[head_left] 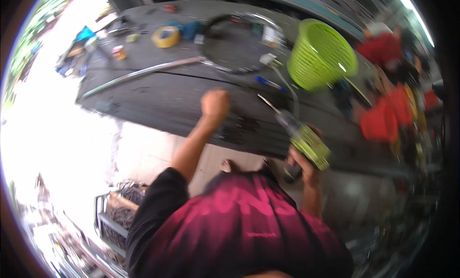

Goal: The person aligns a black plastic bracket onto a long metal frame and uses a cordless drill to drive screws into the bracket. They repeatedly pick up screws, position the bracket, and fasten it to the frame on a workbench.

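My right hand (303,159) is wrapped round the grip of a lime-green and black cordless drill (310,144). A long thin bit on the drill points up and left over the dark worktable (167,103). My left hand (215,104) is closed in a fist above the table's near side. Whatever might be inside that fist is hidden. Beyond the left hand lie a long thin rod (143,74) and a ring-shaped coil of dark hose or cable (206,43). A blue pen or marker (271,84) rests near the bit's tip.
A lime-green perforated basket (318,55) stands at the table's far right. Tape (166,37) and a small orange-and-white container (119,52) sit at the back left. Red baskets (381,120) show at the right. A metal rack (108,215) with dark tangled material stands at lower left.
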Tool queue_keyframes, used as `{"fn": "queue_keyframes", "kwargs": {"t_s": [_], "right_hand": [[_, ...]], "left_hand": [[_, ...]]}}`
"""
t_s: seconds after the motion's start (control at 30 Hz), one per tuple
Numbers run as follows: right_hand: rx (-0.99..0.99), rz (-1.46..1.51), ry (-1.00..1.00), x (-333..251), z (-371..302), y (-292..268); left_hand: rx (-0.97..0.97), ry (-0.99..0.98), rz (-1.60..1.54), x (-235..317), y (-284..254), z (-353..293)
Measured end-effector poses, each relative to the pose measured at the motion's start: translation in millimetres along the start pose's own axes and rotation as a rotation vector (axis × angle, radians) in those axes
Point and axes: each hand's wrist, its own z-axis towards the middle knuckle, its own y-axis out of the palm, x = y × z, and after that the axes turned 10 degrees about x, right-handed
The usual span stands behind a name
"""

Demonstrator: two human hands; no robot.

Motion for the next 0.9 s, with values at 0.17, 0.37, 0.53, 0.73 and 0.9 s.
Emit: {"fn": "queue_keyframes", "kwargs": {"t_s": [0.17, 0.37, 0.53, 0.73, 0.9], "right_hand": [[-0.032, -0.033, 0.065, 27.3, -3.9, -9.1], [-0.174, -0.068, 0.07, 45.6, 7.6, 0.6], [-0.289, -0.095, 0.083, 43.5, 6.5, 27.3], [-0.378, -0.155, 0.044, 36.4, 8.3, 49.7], [-0.42, -0.127, 0.002, 28.3, 6.2, 61.5]], "left_hand": [[-0.003, -0.078, -0.109, 17.5, -21.0, -7.0], [-0.042, -0.698, -1.705, 38.9, -67.1, -43.2], [0.024, -0.832, -2.157, 41.7, -83.7, -84.8], [0.073, -1.069, -2.311, 30.4, -100.6, -113.3], [0.129, -1.217, -2.249, 20.8, -108.3, -119.3]]}}
